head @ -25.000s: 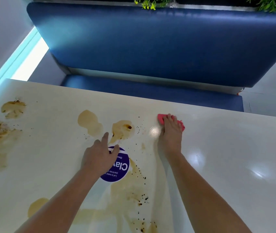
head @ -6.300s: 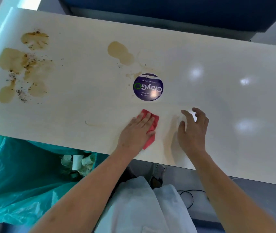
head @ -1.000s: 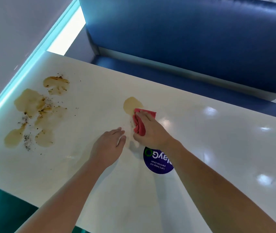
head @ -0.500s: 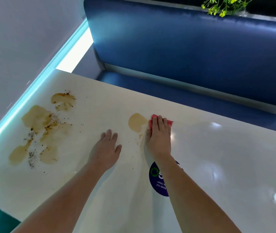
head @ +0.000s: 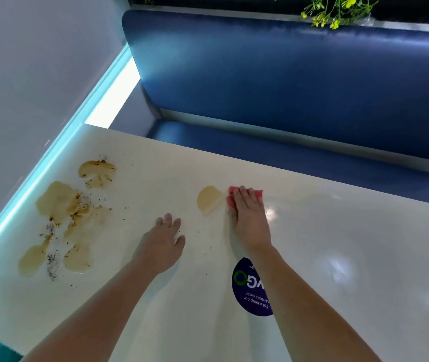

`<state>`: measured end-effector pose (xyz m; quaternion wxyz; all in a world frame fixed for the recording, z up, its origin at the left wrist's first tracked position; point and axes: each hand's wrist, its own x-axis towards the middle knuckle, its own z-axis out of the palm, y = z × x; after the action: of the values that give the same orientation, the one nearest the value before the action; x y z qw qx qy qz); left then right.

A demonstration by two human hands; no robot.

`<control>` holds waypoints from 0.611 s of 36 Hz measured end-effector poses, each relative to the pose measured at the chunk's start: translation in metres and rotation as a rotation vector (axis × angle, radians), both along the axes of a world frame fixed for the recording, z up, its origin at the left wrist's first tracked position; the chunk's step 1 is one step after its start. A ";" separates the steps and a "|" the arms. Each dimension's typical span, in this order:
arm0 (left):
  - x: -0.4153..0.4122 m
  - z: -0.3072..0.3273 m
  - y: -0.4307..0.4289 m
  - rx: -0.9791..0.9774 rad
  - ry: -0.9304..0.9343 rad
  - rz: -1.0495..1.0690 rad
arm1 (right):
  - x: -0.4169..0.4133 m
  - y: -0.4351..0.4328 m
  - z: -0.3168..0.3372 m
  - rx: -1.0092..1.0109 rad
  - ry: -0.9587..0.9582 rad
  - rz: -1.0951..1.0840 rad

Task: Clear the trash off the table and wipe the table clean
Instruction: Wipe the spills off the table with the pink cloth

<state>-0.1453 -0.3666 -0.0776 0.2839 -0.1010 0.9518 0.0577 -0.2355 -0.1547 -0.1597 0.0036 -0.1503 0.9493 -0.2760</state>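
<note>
Pressing soft pink cloth (head: 258, 194) under flat right hand (head: 251, 220), left hand (head: 161, 244) splayed empty on glossy table (head: 352, 244)

Both bare forearms (head: 98, 304) are being held stretched forward, well apart. The bare left hand (head: 161, 246) is being rested palm down, fingers straight and close together, thumb out to the side. The bare right hand (head: 250, 220) is being pressed flat, fingers straight, onto a small pink cloth (head: 259, 194)

2 hands: left hand (head: 159, 244), right hand (head: 251, 220); 1 pink cloth (head: 259, 194), 1 purple sticker (head: 250, 291), 1 bench (head: 338, 244), 1 lone brown spill (head: 208, 201), 1 spill cluster (head: 64, 212)
</note>
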 end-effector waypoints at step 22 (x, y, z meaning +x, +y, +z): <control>-0.001 0.002 -0.006 0.123 0.028 0.092 | -0.027 -0.014 0.007 -0.149 0.007 -0.009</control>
<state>-0.1459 -0.3730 -0.0761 0.2735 -0.1261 0.9446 0.1303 -0.2623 -0.1690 -0.1528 -0.0120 -0.1468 0.9268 -0.3454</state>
